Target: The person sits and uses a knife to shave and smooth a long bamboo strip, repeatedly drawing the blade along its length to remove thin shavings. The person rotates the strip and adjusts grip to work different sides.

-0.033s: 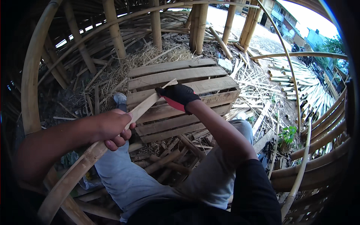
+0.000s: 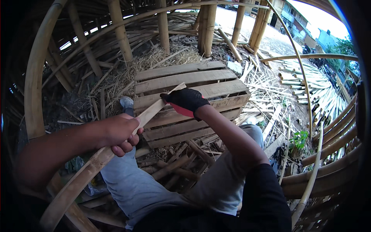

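A long pale split-bamboo strip (image 2: pixel 92 164) runs from the lower left up across a slatted wooden crate (image 2: pixel 216 89), its far end over the slats. My bare left hand (image 2: pixel 125 133) is closed around its middle, the fingers curled underneath. Nearer the far end, my right hand (image 2: pixel 184 102), in a black glove with a red palm, is closed on the strip, its fingertips lying over the strip's edge. The glove hides whether anything else is in that hand. My legs in grey trousers (image 2: pixel 135 181) are spread on either side of the crate's near side.
Bamboo posts (image 2: pixel 119 31) stand behind the crate, with a heap of dry shavings (image 2: pixel 170 58) at their feet. Cut bamboo poles (image 2: pixel 305 79) lie stacked at the right, near a small green plant (image 2: pixel 298 140). Loose bamboo pieces (image 2: pixel 177 170) cover the ground between my legs.
The whole picture has shifted very slightly to the right. Both hands keep the same grip on the bamboo strip.
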{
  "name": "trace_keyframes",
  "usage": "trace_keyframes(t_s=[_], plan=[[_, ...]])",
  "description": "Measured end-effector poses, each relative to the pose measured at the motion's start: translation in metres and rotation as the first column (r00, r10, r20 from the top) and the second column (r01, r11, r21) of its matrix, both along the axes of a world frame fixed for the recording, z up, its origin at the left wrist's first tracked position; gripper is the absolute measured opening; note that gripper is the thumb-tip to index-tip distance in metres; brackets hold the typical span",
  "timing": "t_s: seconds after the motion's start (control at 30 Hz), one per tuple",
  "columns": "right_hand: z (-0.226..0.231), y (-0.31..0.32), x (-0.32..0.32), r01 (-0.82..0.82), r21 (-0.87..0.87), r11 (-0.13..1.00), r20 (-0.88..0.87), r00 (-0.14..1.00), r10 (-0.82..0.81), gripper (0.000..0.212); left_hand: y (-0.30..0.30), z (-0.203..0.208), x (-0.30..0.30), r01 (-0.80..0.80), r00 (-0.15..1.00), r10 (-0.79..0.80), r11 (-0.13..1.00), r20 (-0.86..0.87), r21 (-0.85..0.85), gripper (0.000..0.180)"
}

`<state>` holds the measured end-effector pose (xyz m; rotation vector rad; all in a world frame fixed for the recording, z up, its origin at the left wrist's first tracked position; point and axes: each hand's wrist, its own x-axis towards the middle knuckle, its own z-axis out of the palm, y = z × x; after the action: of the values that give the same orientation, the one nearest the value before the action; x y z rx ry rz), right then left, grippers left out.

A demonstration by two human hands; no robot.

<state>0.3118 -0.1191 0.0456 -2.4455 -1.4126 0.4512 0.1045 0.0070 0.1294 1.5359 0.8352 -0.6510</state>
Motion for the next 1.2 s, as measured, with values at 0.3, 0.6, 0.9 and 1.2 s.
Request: trace_keyframes(t_s=[0.3, 0.6, 0.9, 1.2], plan=[[-0.031, 0.004, -0.001, -0.381, 0.196, 0.904, 0.388, 0.876, 0.285, 0.032, 0.000, -0.002, -0.001, 0.032, 0.999, -0.032, 0.999, 0.000, 0.010, 0.028], [-0.045, 0.000, -0.022, -0.373, 0.409, 0.833, 0.227, 0.925, 0.303, 0.034, 0.000, -0.003, -0.002, 0.014, 1.000, -0.013, 1.000, -0.018, 0.028, 0.027], [-0.042, -0.016, -0.024, -0.354, 0.308, 0.883, 0.346, 0.906, 0.243, 0.039, -0.002, -0.002, 0.004, 0.000, 1.000, 0.000, 1.000, -0.021, -0.003, 0.028], [-0.036, -0.013, -0.001, -0.249, 0.203, 0.947, 0.234, 0.952, 0.200, 0.044, -0.002, 0.004, 0.004, 0.007, 1.000, -0.006, 0.999, -0.030, 0.036, 0.026]])
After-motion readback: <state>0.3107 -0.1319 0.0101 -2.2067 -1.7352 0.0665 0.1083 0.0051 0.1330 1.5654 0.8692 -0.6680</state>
